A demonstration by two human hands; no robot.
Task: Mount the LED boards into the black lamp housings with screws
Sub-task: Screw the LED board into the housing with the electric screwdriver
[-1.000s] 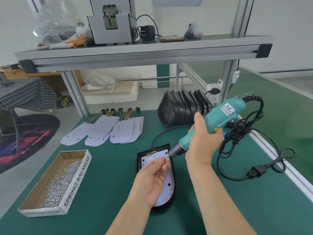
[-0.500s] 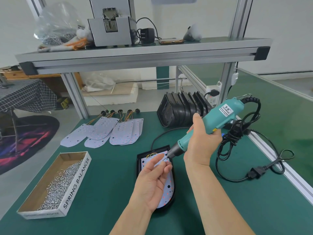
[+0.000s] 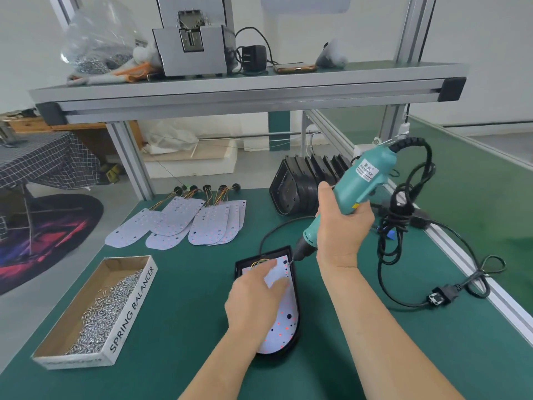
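Note:
A black lamp housing [image 3: 298,327] lies on the green mat in front of me with a white LED board [image 3: 284,319] inside it. My left hand [image 3: 256,298] rests flat on the board, fingers straight, pressing it down. My right hand [image 3: 340,226] grips a teal electric screwdriver [image 3: 354,192], tilted, its bit tip down at the board's upper right corner. Several spare LED boards [image 3: 199,223] with wires lie fanned at the back. A stack of black housings [image 3: 305,183] stands behind the screwdriver. A cardboard box of screws [image 3: 98,313] sits at the left.
The screwdriver's black cord and plug [image 3: 438,295] coil on the mat at the right, near the aluminium table edge [image 3: 473,272]. An overhead shelf [image 3: 245,85] carries a grey machine, a charger and a bag of screws. Frame posts stand at the back.
My left hand let go of the screw at the bit tip and dropped flat onto the board. The screwdriver tip came down to the board's upper right corner.

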